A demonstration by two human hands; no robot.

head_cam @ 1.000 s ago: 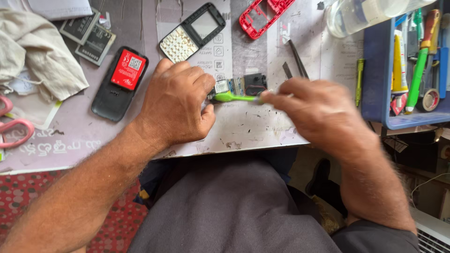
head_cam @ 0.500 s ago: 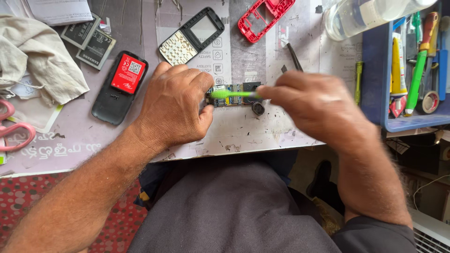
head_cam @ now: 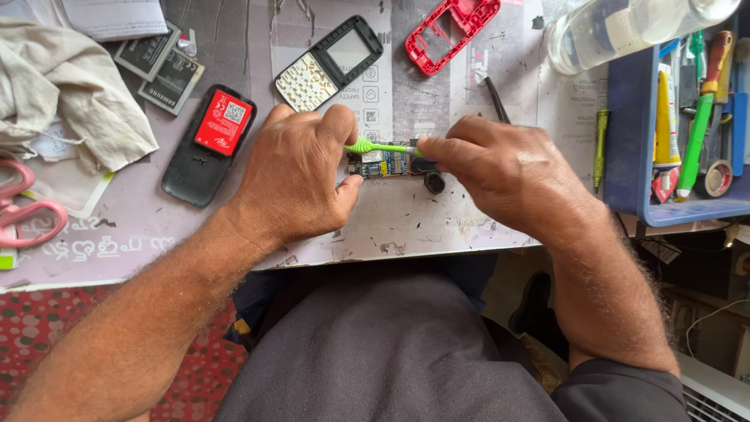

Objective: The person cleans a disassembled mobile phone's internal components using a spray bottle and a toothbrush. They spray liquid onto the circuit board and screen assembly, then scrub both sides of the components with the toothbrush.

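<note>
My left hand (head_cam: 301, 172) presses down on a small phone circuit board (head_cam: 380, 164) that lies on the worn work surface (head_cam: 406, 219). My right hand (head_cam: 504, 168) grips a green-handled brush (head_cam: 375, 147) and holds it across the top of the board. A small round black part (head_cam: 434, 183) sits just right of the board, under my right fingers. A black phone body with a red battery (head_cam: 207, 144) lies left of my left hand. A black keypad front cover (head_cam: 328, 62) and a red phone frame (head_cam: 451, 33) lie farther up.
A blue tray (head_cam: 625, 156) of tools stands at the right edge, with a clear bottle (head_cam: 625, 31) above it. A crumpled cloth (head_cam: 70, 101) and pink scissors (head_cam: 27, 211) lie left. Loose batteries (head_cam: 160, 66) sit near the top left. A black tool (head_cam: 497, 99) lies above my right hand.
The green brush has shifted a little along the board between the frames, while my left hand has kept holding the board in place.
</note>
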